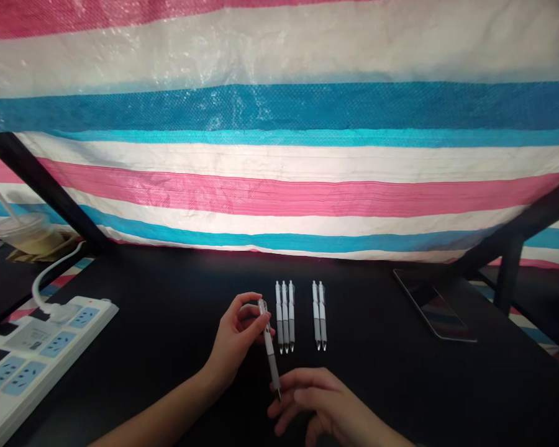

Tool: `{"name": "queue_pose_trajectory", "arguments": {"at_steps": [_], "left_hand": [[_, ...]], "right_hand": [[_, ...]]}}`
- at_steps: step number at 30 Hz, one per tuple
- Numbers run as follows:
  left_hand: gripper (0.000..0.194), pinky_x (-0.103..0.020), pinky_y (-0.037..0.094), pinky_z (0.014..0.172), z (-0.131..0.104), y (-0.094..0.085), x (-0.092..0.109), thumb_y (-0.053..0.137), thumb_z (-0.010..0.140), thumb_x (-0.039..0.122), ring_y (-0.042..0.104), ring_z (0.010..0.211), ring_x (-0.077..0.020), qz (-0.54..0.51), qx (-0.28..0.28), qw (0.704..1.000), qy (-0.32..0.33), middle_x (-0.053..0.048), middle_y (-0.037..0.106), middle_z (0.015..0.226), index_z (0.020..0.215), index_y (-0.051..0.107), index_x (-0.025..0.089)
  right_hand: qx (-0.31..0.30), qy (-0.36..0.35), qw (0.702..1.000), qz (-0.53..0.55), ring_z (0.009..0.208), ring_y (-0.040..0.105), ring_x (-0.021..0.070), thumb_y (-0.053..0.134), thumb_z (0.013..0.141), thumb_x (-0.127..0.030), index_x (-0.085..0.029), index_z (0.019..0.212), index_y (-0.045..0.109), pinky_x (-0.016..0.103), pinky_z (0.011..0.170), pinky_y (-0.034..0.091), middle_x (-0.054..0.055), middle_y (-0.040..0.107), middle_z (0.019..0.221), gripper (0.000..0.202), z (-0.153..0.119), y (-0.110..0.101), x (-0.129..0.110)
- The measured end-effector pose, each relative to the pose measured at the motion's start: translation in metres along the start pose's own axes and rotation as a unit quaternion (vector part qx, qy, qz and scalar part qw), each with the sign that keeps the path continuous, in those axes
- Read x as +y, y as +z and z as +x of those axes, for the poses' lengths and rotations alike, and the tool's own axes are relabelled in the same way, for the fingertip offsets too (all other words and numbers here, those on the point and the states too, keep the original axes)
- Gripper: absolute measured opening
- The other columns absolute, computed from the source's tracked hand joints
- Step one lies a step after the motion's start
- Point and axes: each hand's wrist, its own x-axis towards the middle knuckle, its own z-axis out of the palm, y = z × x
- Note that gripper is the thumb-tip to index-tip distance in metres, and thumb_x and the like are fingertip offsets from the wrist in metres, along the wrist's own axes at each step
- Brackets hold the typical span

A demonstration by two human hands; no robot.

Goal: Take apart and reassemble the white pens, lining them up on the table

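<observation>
My left hand (237,338) pinches a white and grey pen (270,352) near its upper end, thumb in front. The pen slants, its tip pointing down toward my right hand (317,400). The fingers of my right hand are spread and slightly curled beside and behind the pen's lower end; the pen's tip lies in front of them. Just right of my left hand, three similar pens (286,318) lie side by side on the black table (168,310). Two more pens (319,316) lie as a pair farther right.
A white power strip (41,341) with a plugged-in cable lies at the left. On the right is a dark phone (435,307). A lidded plastic cup (25,233) stands at the far left. Striped sheeting (279,198) hangs behind the table between black frame bars.
</observation>
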Motion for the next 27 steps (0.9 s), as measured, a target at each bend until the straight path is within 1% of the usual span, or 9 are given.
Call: {"name": "queue_pose_trajectory", "arguments": {"at_steps": [5, 9, 11, 15, 18, 19, 20, 23, 27], "left_hand": [[0.042, -0.021, 0.054, 0.056, 0.033, -0.004, 0.004, 0.070, 0.079, 0.031, 0.064, 0.067, -0.0131, 0.126, -0.014, 0.991, 0.037, 0.003, 0.062, 0.077, 0.117, 0.052, 0.023], [0.045, -0.026, 0.057, 0.054, 0.068, -0.005, 0.003, 0.072, 0.075, 0.031, 0.064, 0.064, -0.0153, 0.195, -0.025, 0.979, 0.051, 0.001, 0.063, 0.074, 0.114, 0.056, 0.019], [0.045, -0.028, 0.059, 0.053, 0.080, -0.004, 0.000, 0.074, 0.071, 0.028, 0.064, 0.062, -0.0147, 0.217, -0.017, 0.975, 0.054, -0.001, 0.063, 0.082, 0.113, 0.060, 0.018], [0.054, -0.029, 0.060, 0.051, 0.080, -0.001, -0.003, 0.076, 0.067, 0.025, 0.062, 0.059, -0.0111, 0.246, 0.006, 0.968, 0.049, -0.008, 0.060, 0.105, 0.118, 0.059, 0.017], [0.056, -0.033, 0.062, 0.055, 0.063, -0.003, -0.001, 0.072, 0.073, 0.029, 0.065, 0.063, -0.0126, 0.249, 0.001, 0.968, 0.031, -0.011, 0.056, 0.115, 0.125, 0.054, 0.017], [0.053, -0.035, 0.062, 0.056, 0.055, -0.004, 0.001, 0.069, 0.076, 0.031, 0.066, 0.064, -0.0140, 0.247, -0.009, 0.969, 0.018, -0.012, 0.056, 0.116, 0.125, 0.053, 0.017], [0.052, -0.037, 0.063, 0.058, 0.046, -0.006, 0.001, 0.067, 0.078, 0.032, 0.068, 0.067, -0.0161, 0.244, -0.019, 0.970, 0.006, -0.013, 0.055, 0.117, 0.125, 0.053, 0.016], [0.049, -0.038, 0.062, 0.067, 0.022, -0.011, 0.002, 0.065, 0.080, 0.032, 0.069, 0.079, -0.0201, 0.207, -0.054, 0.975, -0.058, -0.014, 0.054, 0.121, 0.125, 0.050, 0.018], [0.044, -0.035, 0.059, 0.070, -0.002, -0.013, 0.002, 0.062, 0.083, 0.032, 0.067, 0.085, -0.0206, 0.203, -0.068, 0.976, -0.048, -0.012, 0.057, 0.122, 0.123, 0.050, 0.021]], "right_hand": [[-0.020, 0.004, 0.997, -0.077, 0.065, 0.068, 0.0169, 0.059, 0.071, -0.027, -0.011, 0.086, 0.069, 0.017, 0.044, 0.036, 0.009, 0.072, 0.076, 0.025, -0.001, 0.003, -0.007], [-0.034, -0.007, 0.994, -0.107, 0.064, 0.066, 0.0147, 0.057, 0.072, -0.024, -0.012, 0.086, 0.069, 0.017, 0.046, 0.037, 0.008, 0.072, 0.076, 0.023, 0.000, 0.000, -0.006], [-0.044, -0.012, 0.993, -0.113, 0.064, 0.065, 0.0141, 0.056, 0.073, -0.024, -0.012, 0.088, 0.069, 0.017, 0.048, 0.038, 0.008, 0.072, 0.078, 0.023, 0.001, -0.002, -0.003], [-0.056, -0.033, 0.989, -0.132, 0.065, 0.064, 0.0135, 0.055, 0.075, -0.022, -0.012, 0.091, 0.068, 0.018, 0.050, 0.040, 0.007, 0.072, 0.079, 0.023, 0.001, -0.004, 0.002], [-0.002, -0.076, 0.969, -0.236, 0.070, 0.064, 0.0144, 0.050, 0.081, -0.019, -0.015, 0.095, 0.067, 0.020, 0.052, 0.043, 0.005, 0.071, 0.081, 0.023, -0.004, -0.001, -0.003], [0.038, -0.113, 0.945, -0.306, 0.072, 0.063, 0.0146, 0.048, 0.082, -0.017, -0.017, 0.096, 0.067, 0.021, 0.055, 0.044, 0.004, 0.070, 0.083, 0.023, -0.006, -0.001, -0.005], [0.075, -0.172, 0.900, -0.393, 0.073, 0.062, 0.0143, 0.047, 0.082, -0.014, -0.019, 0.095, 0.067, 0.023, 0.060, 0.046, 0.003, 0.070, 0.084, 0.024, -0.008, -0.002, -0.008], [0.183, -0.315, 0.732, -0.577, 0.086, 0.061, 0.0191, 0.044, 0.083, -0.005, -0.020, 0.102, 0.065, 0.031, 0.074, 0.049, 0.005, 0.068, 0.094, 0.032, -0.007, -0.012, -0.015], [0.255, -0.355, 0.560, -0.704, 0.108, 0.058, 0.0263, 0.047, 0.078, 0.001, -0.016, 0.122, 0.058, 0.040, 0.089, 0.048, 0.009, 0.067, 0.115, 0.048, 0.002, -0.033, -0.014]]}}
